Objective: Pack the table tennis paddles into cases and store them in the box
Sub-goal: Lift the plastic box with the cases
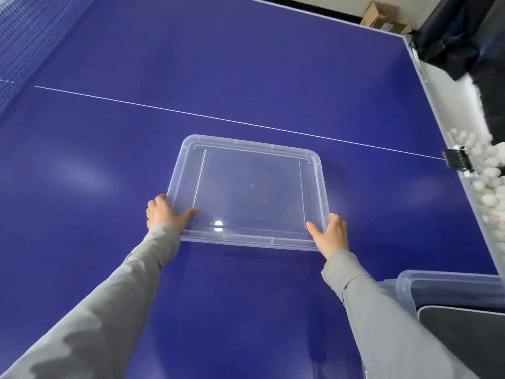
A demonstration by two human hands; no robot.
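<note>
On the blue table the person holds a clear lid with both hands. The left hand grips the lid's near left corner, with the thumb on top and the fingers curled round the edge. The right hand grips the near right corner the same way. One hand on each side keeps the wide, flat lid level, so it does not tip or bend. I cannot tell if the lid rests on the table or is just above it.

The box sits at the near right, close to the right sleeve. It is clear too, and it is open on top. Something flat and dark grey lies in it. It may be a case, but I cannot be sure. I see no paddles on the table.

A white line runs across the table behind the lid. The net is at the far left. A pile of white balls lies past the right edge of the table, well apart from the lid. A black clip sits on that edge.

I think the lid belongs on the box. If so, the packing may be nearly done, and the lid must swing to the right and come down flat on the box
</note>
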